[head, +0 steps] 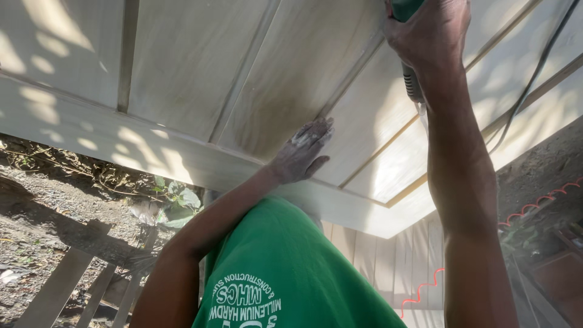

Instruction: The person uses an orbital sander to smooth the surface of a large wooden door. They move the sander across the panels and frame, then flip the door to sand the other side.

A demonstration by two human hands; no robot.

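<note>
A large pale wooden panel [200, 67] with raised strips and grooves fills the upper view. My left hand [302, 153], dusted white, lies flat with fingers spread on the panel near its lower rail. My right hand [428, 33] is closed around a green power tool [405, 8] pressed to the panel at the top edge of the view. Most of the tool is hidden by the hand and cut off by the frame. Its grey cord sleeve [413, 82] hangs below my wrist. My green shirt [285, 267] shows at the bottom.
A black cable [534, 76] runs across the panel at the right. A red coiled cord [534, 203] lies on the dirt at right. Gravel ground with green leaves [179, 206] and wooden slats [67, 279] sits at the left. A slatted wooden piece [388, 255] stands below the panel.
</note>
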